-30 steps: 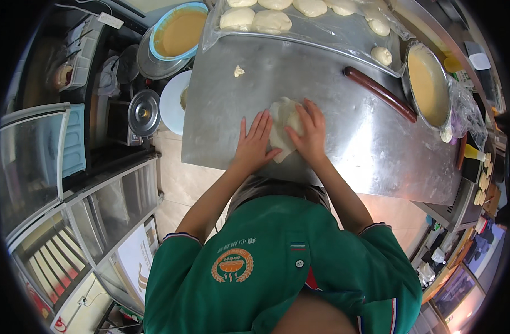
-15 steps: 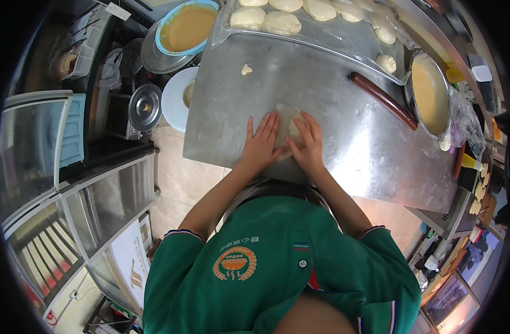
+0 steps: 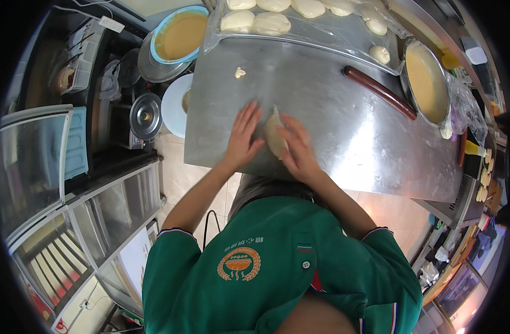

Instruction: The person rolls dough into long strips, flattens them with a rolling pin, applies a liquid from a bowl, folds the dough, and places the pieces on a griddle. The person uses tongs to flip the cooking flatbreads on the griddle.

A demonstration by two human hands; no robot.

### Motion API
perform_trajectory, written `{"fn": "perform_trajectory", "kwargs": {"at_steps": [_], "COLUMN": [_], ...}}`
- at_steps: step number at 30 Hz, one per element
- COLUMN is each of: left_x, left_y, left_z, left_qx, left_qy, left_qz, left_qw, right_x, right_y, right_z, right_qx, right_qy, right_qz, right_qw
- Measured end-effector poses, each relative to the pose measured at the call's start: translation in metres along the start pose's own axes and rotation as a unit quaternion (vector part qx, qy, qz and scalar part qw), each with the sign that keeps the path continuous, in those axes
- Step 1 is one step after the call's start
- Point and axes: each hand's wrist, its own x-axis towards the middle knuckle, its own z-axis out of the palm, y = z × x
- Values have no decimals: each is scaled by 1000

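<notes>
- While the right hand (image 3: 301, 149) rests bent, slightly parted fingers (image 3: 295, 127) on the dough (image 3: 275, 133), the left hand (image 3: 243, 136), thumb wide, is empty.
- Pale, tapering upward, it lies mid-frame on the worktop (image 3: 310, 72).

Blue basin (image 3: 194, 54) upper left; knobbed round metal lid (image 3: 145, 116) nearer; yellow bottle (image 3: 473, 148) far right.

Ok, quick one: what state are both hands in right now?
Left hand: open, holding nothing, beside the dough piece.
Right hand: fingers bent at the dough's right side; whether gripping it cannot be told.
</notes>
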Motion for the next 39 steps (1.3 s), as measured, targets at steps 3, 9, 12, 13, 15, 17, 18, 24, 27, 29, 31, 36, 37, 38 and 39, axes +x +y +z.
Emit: {"fn": "perform_trajectory", "kwargs": {"at_steps": [3,9,12,13,15,17,18,24,27,29,31,36,37,38,39], "left_x": [50,38,-14,-23,-29,-14,0,78,77,70,67,79,81,83,84], "left_y": [-6,-3,-14,-16,-12,3,13,54,45,35,26,19,19,20,21], "left_z": [6,-6,-48,-49,-47,-24,-9,76,85,85,85,86,85,83,80], "left_qx": [30,133,184,213,248,241,253,248,156,156,156,43,9,-25,-60], "left_qy": [-82,-335,-260,-295,-307,-308,-352,-120,-48,-20,1,-7,-14,-6,-7], "left_qz": [85,227,316,293,263,289,276,223,169,68,2,-144,-165,-180,-203], "left_qw": [993,905,894,884,881,874,858,935,972,985,988,989,986,983,977], "right_x": [-5,-42,-61,-64,-62,-54,-49,-39,-42,-42,-40,-38,-38,-39,-39], "right_y": [16,56,51,47,41,40,41,67,78,84,88,96,96,97,98], "right_z": [-10,-39,-47,-47,-48,-51,-54,-89,-92,-90,-87,-94,-96,-97,-99], "right_qx": [51,123,133,129,112,114,113,-83,-130,-169,-209,121,239,282,304], "right_qy": [76,99,129,128,120,131,138,130,134,116,94,83,83,101,126], "right_qz": [319,291,346,347,359,322,288,351,280,224,164,337,435,401,402], "right_qw": [943,943,920,920,919,931,941,924,942,953,960,930,864,866,855]}}
